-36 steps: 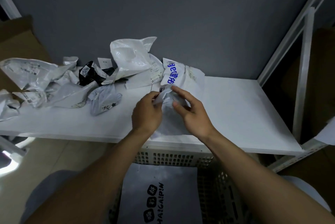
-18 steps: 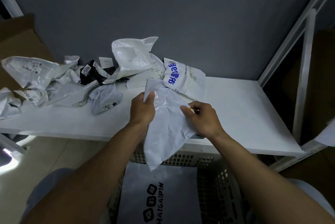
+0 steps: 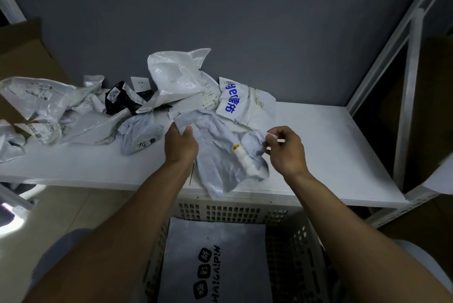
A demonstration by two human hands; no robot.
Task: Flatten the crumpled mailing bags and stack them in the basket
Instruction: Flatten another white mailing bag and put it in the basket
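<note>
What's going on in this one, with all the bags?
A person holds a wrinkled grey mailing bag over the white shelf: the left hand grips its upper left corner, the right hand pinches its right edge. One flattened HAIGAIPIN bag lies in the basket below; more crumpled bags sit on the shelf's left.

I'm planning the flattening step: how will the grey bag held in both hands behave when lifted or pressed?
Probably floppy: the grey bag sags and creases between the left hand and right hand. Likely light, since finger grips alone hold it. Its smooth plastic may slide on the shelf.
</note>
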